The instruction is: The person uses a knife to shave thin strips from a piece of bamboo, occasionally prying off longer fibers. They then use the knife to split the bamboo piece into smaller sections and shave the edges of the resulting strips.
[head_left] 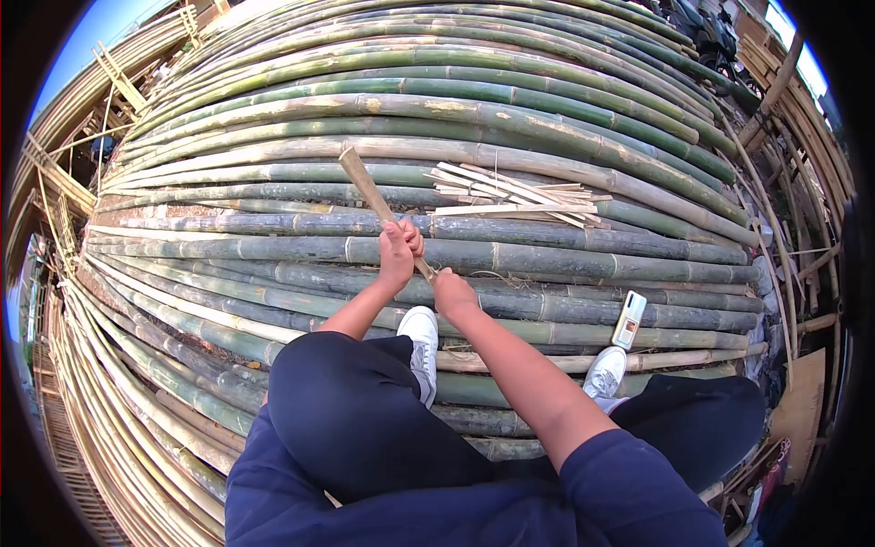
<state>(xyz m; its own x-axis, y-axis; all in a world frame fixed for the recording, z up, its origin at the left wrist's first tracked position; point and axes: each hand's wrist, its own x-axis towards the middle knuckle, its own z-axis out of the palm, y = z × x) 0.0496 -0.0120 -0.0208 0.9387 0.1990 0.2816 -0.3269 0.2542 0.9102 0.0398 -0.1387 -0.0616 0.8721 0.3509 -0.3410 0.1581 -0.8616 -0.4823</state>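
Observation:
A split bamboo piece (366, 185) slants up and away in front of my knees. My left hand (399, 252) is closed around it below the middle, fingers wrapped over it. My right hand (453, 293) is closed at its lower end, near my left hand, and its fingers hide that end. Beyond my hands, a loose pile of thin split bamboo strips (515, 193) lies across the poles. Under everything stretch long green and grey bamboo poles (556, 260), side by side.
My white shoes (420, 342) rest on the poles. A phone-like white and yellow device (630, 319) lies by my right shoe. Thin bamboo lengths (137, 401) run along the left. A motorbike (715, 41) stands at the far right, and a flat board (797, 415) leans at the right.

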